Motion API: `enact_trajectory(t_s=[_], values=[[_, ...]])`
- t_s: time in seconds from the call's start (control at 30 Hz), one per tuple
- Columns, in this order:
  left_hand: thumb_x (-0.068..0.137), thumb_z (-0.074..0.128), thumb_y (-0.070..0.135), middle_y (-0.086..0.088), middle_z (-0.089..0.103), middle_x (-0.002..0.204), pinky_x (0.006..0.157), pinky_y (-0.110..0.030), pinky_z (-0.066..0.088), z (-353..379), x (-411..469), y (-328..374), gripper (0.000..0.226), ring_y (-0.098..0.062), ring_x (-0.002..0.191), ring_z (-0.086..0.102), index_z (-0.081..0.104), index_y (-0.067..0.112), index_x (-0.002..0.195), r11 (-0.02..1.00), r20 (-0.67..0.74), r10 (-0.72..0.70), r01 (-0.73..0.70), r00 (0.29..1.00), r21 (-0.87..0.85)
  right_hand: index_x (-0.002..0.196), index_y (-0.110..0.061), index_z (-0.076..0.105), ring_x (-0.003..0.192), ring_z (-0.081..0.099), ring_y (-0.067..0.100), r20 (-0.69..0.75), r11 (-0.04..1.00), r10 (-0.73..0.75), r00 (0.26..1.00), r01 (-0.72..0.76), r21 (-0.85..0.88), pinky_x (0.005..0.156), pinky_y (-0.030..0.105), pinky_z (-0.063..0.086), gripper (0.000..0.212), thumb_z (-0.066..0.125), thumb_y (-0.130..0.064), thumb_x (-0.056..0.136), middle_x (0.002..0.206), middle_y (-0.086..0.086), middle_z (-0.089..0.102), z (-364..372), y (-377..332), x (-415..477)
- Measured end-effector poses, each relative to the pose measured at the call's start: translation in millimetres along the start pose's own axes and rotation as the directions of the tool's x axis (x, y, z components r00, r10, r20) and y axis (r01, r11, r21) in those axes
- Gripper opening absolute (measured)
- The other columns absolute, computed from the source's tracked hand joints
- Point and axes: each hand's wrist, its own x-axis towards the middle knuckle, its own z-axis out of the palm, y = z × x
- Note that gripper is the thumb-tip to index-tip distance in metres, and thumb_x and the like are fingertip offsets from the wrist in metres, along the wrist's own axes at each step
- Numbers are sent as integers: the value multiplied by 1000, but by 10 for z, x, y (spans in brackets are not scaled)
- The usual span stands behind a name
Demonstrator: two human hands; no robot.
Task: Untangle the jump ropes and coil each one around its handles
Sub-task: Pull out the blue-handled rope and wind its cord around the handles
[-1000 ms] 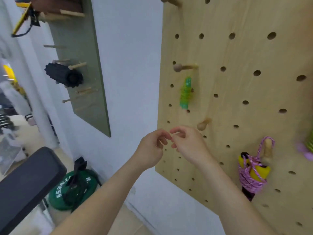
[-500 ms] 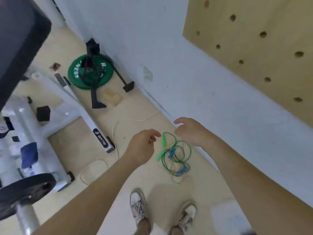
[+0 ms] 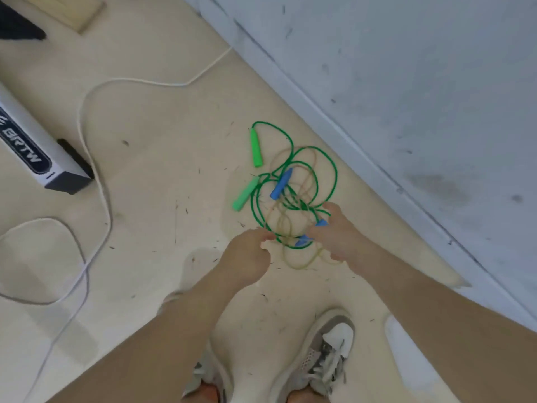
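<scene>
A scuffed beige floor (image 3: 162, 175) meets a white wall (image 3: 406, 82). Near that edge the tangle lies: a green rope (image 3: 334, 175) with two green handles (image 3: 255, 148), looped through a thin tan rope (image 3: 299, 266) with one blue handle (image 3: 281, 184) on top. Both cords look light and limp, likely to snag if pulled, so the stiff handles are the better hold.

The right hand (image 3: 340, 237) reaches down with its fingers across the second blue handle (image 3: 302, 242). Whether they clamp it cannot be told. The left hand (image 3: 248, 257) hovers beside the green loops, loosely curled and holding nothing.
</scene>
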Motion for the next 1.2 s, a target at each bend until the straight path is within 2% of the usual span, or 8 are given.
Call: enact_trajectory(t_s=[0.23, 0.33, 0.47, 0.63, 0.83, 0.93, 1.07, 1.2], values=[[73, 70, 10, 6, 55, 116, 79, -29, 49, 697, 843, -290, 57, -16, 106, 55, 45, 25, 122, 803, -89, -145, 65, 985, -593, 153, -40, 8, 118, 45, 21, 15, 965, 48, 999, -50, 257, 88, 45, 48, 97, 72, -14, 84, 147, -9, 38, 414, 625, 868], [65, 71, 19, 1, 60, 111, 65, -25, 50, 775, 924, -374, 59, -14, 96, 63, 47, 26, 119, 653, -66, -266, 129, 962, -746, 143, -32, 34, 92, 62, 15, 146, 947, -3, 989, -45, 317, 82, 38, 53, 69, 62, -2, 87, 107, -4, 65, 650, 619, 925], [93, 52, 21, 5, 50, 51, 45, -21, 27, 627, 592, -303, 7, -7, 42, 42, 55, 18, 86, 572, 104, -259, 239, 960, -785, 121, -20, 59, 48, 51, 12, 254, 970, -72, 965, 9, 243, 55, 25, 41, 46, 46, 6, 85, 73, 8, 62, 773, 368, 657], [95, 54, 15, -3, 55, 67, 49, -21, 37, 101, 37, 3, 6, -13, 51, 53, 52, 13, 89, 726, -130, -200, 58, 971, -686, 101, -13, 64, 43, 43, 11, 247, 984, -167, 954, 146, 100, 47, 21, 31, 14, 52, -18, 97, 52, 2, 60, 465, -126, -67], [96, 47, 15, 0, 49, 68, 41, -18, 34, -662, -605, 427, 4, -13, 45, 46, 51, 14, 95, 703, -397, -292, -86, 870, -706, 73, -13, 66, 39, 32, 9, 258, 832, -466, 846, 518, -196, 42, 17, 29, 30, 61, -32, 96, 43, -8, 36, -155, -600, -1191], [94, 54, 24, -5, 50, 71, 46, -19, 36, -755, -1107, 393, 18, -17, 52, 48, 55, 6, 96, 752, -399, -317, -28, 860, -658, 69, -14, 53, 43, 27, 11, 181, 764, -640, 747, 595, 248, 43, 20, 24, 30, 58, -26, 96, 50, -4, 29, -397, -662, -1794], [88, 60, 36, -12, 48, 128, 94, -40, 47, -673, -1724, 283, 61, -31, 110, 51, 38, 11, 139, 887, -534, -388, 148, 751, -437, 74, -18, 50, 37, 27, 5, 242, 494, -688, 684, 197, 847, 39, 17, 19, 23, 52, -33, 91, 51, -8, 28, -542, -657, -2371], [80, 59, -1, 2, 44, 140, 90, -29, 40, -709, -2164, 684, 71, -13, 130, 40, 38, 29, 142, 822, -597, -19, -328, 802, -466, 77, -18, 52, 31, 25, 0, 356, 583, -712, 605, 228, 780, 33, 12, 12, 21, 48, -34, 90, 53, -9, 32, -488, -736, -2667]])
